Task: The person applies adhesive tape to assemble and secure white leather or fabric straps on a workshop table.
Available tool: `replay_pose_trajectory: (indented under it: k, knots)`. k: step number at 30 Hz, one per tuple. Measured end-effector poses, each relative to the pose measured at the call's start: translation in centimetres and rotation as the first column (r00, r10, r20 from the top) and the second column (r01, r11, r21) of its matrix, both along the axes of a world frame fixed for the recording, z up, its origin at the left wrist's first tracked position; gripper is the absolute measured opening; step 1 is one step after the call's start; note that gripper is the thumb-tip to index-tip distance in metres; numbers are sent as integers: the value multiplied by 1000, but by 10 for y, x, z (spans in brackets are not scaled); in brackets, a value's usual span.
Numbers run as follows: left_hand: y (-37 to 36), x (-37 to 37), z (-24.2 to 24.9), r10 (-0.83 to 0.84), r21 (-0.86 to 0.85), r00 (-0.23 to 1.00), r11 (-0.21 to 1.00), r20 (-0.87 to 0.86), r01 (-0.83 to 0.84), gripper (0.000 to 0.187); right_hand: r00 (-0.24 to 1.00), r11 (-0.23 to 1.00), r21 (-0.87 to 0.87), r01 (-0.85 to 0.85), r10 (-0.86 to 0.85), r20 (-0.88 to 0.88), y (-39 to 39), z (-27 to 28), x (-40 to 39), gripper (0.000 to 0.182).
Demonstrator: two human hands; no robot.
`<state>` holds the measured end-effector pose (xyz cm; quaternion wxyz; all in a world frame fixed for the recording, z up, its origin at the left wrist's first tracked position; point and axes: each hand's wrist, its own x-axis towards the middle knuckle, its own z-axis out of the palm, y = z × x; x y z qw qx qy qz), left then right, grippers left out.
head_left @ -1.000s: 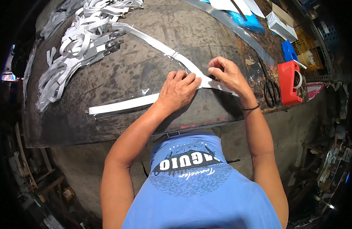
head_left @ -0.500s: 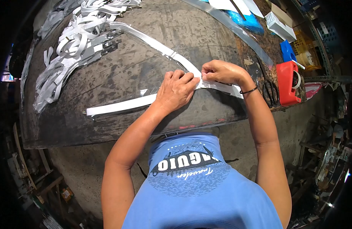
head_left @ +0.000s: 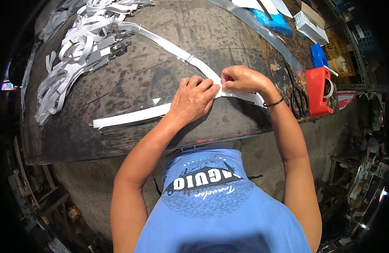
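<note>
A: Head view: where's the white strapping (head_left: 135,116)?
B: On the dark table (head_left: 139,80), lengths meeting at the hands.
A: Fingers?
B: Left hand (head_left: 192,99) over it, fingers bent; grip unclear. Right hand (head_left: 247,80) at the join, fingers curled narrow; can't tell contents.

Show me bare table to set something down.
Bare tabletop lies between the strap pile and the laid-out strap, and between that strap and the clear plastic strip. Crowded: the right end, with scissors and red tape dispenser.
</note>
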<state>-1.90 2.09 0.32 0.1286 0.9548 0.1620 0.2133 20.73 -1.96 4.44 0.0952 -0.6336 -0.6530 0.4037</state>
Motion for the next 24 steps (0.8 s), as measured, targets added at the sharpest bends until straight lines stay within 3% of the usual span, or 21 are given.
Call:
replay_pose_trajectory:
  k: [7, 10, 12, 13, 15, 16, 18, 19, 23, 24]
  knots:
    - [-1, 1, 1, -2, 4, 1000, 1000, -11, 2, 40, 983, 998, 56, 43, -52, 175, -2, -7, -12, 24]
    - [0, 1, 1, -8, 3, 1000, 1000, -22, 8, 42, 920, 977, 102, 188, -211, 330, 3, 4, -8, 31]
    - [0, 0, 1, -12, 14, 1000, 1000, -17, 12, 42, 964, 992, -76, 101, -78, 256, 13, 5, 4, 44]
    - [-1, 0, 1, -10, 12, 1000, 1000, -18, 10, 42, 962, 992, -66, 104, -83, 260, 14, 1, 12, 44]
    - [-1, 0, 2, -10, 24, 1000, 1000, -6, 10, 43, 953, 928, -246, 279, -298, -43, 15, -5, 20, 49]
    - [-1, -1, 2, -12, 27, 1000, 1000, -3, 12, 43, 954, 929, -244, 277, -296, -45, 14, -6, 17, 49]
    - [-1, -1, -1, -6, 26, 1000, 1000, -10, 7, 43, 940, 984, 27, 177, -178, 291, 8, -7, 4, 50]
    - [-2, -1, -1, -6, 24, 1000, 1000, -17, 6, 44, 933, 986, 24, 168, -167, 319, 5, 2, -2, 50]
    - [3, 0, 7, -33, 0, 999, 999, -25, 33, 42, 912, 986, 60, 158, -168, 375, 1, 3, 6, 49]
    - [7, 1, 10, -10, -23, 1000, 1000, -8, 10, 42, 952, 956, 142, 257, -276, 134, -4, 3, 14, 44]
